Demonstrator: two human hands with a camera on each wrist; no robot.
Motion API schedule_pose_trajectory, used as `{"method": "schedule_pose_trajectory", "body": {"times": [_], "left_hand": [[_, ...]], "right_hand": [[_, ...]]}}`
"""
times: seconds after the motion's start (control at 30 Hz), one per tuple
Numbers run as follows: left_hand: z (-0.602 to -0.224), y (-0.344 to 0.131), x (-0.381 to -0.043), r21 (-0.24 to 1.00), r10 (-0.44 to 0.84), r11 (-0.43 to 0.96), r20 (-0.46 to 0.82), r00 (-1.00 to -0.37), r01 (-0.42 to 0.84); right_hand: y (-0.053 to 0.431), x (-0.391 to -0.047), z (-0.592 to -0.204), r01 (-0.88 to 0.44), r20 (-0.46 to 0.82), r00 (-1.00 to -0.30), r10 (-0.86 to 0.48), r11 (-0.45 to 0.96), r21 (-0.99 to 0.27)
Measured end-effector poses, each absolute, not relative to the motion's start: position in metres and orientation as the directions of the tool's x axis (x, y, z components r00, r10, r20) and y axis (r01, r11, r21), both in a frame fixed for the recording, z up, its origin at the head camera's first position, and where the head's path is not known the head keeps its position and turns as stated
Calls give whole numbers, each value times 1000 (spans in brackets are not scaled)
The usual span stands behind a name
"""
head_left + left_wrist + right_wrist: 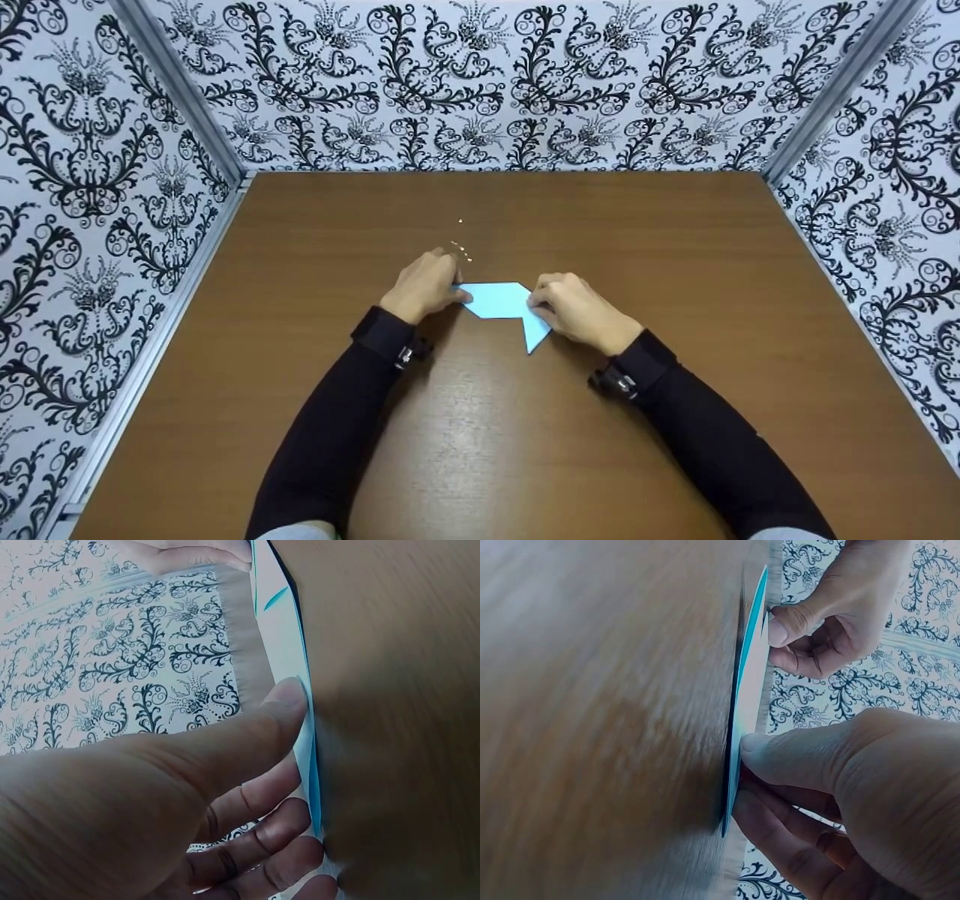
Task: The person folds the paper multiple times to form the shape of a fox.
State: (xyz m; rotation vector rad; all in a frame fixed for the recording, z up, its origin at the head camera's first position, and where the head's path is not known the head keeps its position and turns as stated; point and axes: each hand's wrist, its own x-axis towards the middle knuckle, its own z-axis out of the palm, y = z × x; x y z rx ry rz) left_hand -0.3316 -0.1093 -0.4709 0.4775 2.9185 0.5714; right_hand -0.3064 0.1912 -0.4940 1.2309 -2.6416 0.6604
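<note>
A folded piece of light blue paper point(495, 300) lies between the two hands, its long body running left to right. A pointed flap point(534, 334) sticks out toward the person at its right end. My left hand point(427, 285) pinches the paper's left end, the thumb on top, as the left wrist view shows along the paper's edge point(289, 652). At the other end my right hand point(574, 307) pinches the paper beside the flap, thumb point(757, 754) on its face and fingers curled at the edge. Parts of both ends are hidden by the fingers.
The brown wooden table point(480, 435) spreads out around the hands. Several small bright specks point(461, 247) show on it just beyond the left hand. Walls with black and white scroll patterns point(480, 90) stand at the back and both sides, with grey metal posts point(180, 82) at the corners.
</note>
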Motion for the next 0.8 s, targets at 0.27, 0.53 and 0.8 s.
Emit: {"method": "schedule_pose_trajectory", "body": {"times": [0.27,0.53,0.8], "left_hand": [[-470,-111,-332,407,327,874,-89,-941,265],[-473,-113,-335,440,333,856,-70,-941,270],[-472,-111,-338,519,329,809,-11,-944,276]], "right_hand": [[190,-306,-493,-756,322,-653,-686,565,-330],[190,-306,-494,-749,304,-661,-686,573,-334],[189,-307,-493,-755,310,-653,-691,563,-336]]}}
